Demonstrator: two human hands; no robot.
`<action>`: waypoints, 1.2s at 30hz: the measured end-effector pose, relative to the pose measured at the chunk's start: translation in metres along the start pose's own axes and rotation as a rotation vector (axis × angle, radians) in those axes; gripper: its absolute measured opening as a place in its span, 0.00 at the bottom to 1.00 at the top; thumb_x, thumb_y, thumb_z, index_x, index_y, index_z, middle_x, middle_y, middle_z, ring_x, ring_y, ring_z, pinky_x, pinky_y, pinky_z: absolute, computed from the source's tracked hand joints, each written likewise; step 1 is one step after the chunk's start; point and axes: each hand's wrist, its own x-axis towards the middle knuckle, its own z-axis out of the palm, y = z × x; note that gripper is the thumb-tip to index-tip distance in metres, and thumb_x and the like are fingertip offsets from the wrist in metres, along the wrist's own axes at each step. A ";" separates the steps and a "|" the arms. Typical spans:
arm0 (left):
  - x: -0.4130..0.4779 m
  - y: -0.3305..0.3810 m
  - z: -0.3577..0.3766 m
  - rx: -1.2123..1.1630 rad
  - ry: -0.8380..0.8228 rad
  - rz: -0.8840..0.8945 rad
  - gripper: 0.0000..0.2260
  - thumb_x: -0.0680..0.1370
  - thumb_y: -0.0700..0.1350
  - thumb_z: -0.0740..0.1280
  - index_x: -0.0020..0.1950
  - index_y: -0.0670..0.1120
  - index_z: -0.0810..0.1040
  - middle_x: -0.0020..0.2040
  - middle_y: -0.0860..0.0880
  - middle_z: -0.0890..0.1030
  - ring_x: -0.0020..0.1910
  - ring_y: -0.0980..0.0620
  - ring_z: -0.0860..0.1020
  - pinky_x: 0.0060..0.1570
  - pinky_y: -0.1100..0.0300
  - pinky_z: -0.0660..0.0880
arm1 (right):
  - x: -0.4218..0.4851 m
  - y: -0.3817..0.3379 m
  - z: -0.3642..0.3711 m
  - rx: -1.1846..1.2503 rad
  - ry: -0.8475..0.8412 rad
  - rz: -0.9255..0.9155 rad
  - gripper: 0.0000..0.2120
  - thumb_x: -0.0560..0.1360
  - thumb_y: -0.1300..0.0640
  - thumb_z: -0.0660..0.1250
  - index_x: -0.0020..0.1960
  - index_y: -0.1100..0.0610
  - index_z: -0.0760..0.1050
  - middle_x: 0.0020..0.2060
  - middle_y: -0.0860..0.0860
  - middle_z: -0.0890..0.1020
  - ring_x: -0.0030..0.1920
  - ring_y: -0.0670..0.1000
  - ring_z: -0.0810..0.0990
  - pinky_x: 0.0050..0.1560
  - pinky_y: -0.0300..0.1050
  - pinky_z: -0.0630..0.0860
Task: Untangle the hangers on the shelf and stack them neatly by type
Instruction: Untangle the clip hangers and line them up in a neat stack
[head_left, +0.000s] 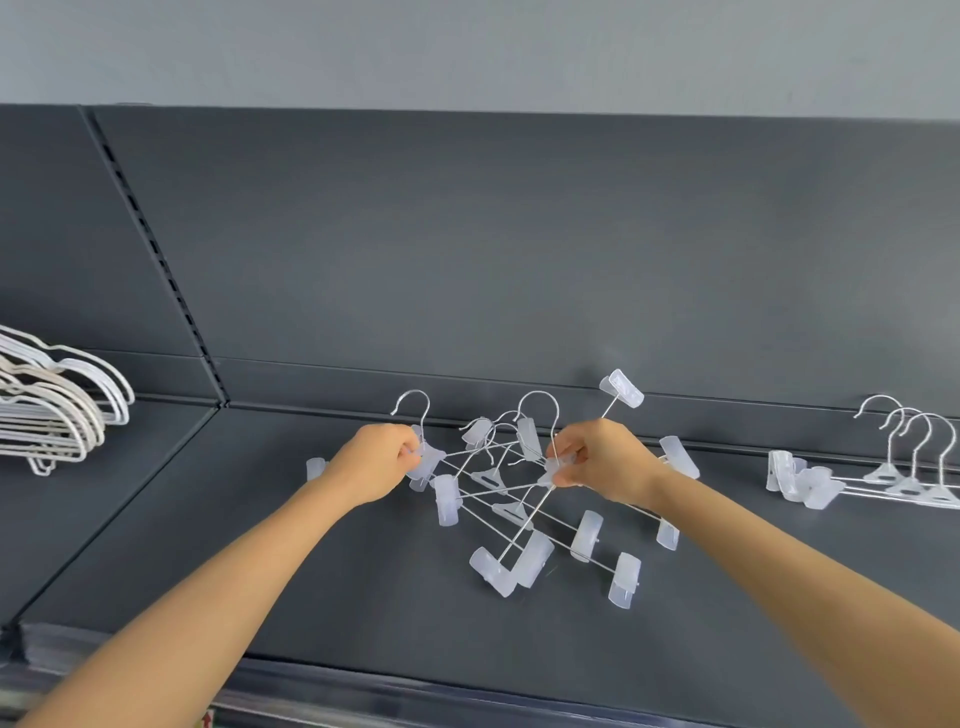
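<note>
A tangle of clear-clip hangers (524, 519) with metal rods and hooks lies in the middle of the dark grey shelf (260, 545). My left hand (371, 462) is closed on one clip hanger just below its hook, at the tangle's left side. My right hand (602, 460) pinches another clip hanger at the centre piece under its hook. Rods and clips cross between and below both hands. A neat stack of clip hangers (883, 475) lies at the right. White plain hangers (52, 410) are piled at the far left.
The shelf's back panel (467, 249) rises close behind the hangers. A slotted upright (161, 260) divides the left bay from this one. The shelf's front edge (415, 691) runs below my forearms. A single clip (315, 467) shows behind my left wrist.
</note>
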 end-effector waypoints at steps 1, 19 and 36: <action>0.000 0.002 0.001 0.004 -0.006 -0.003 0.05 0.76 0.39 0.62 0.43 0.38 0.75 0.33 0.49 0.70 0.33 0.50 0.62 0.35 0.58 0.62 | -0.001 0.001 0.000 0.014 0.010 0.009 0.10 0.69 0.58 0.75 0.49 0.55 0.80 0.41 0.46 0.80 0.40 0.45 0.77 0.40 0.32 0.72; 0.003 0.048 -0.009 -0.022 0.049 0.195 0.04 0.76 0.35 0.64 0.41 0.38 0.74 0.42 0.45 0.74 0.34 0.50 0.70 0.36 0.59 0.66 | -0.017 0.012 -0.023 0.015 0.247 0.009 0.07 0.70 0.59 0.73 0.47 0.54 0.80 0.34 0.42 0.76 0.37 0.48 0.75 0.41 0.41 0.73; 0.005 0.064 -0.009 -0.004 0.101 0.103 0.12 0.76 0.36 0.63 0.35 0.48 0.72 0.34 0.47 0.75 0.34 0.49 0.68 0.36 0.56 0.65 | -0.044 0.029 -0.044 0.150 0.247 -0.004 0.05 0.69 0.60 0.73 0.38 0.53 0.78 0.32 0.45 0.81 0.33 0.43 0.75 0.37 0.34 0.72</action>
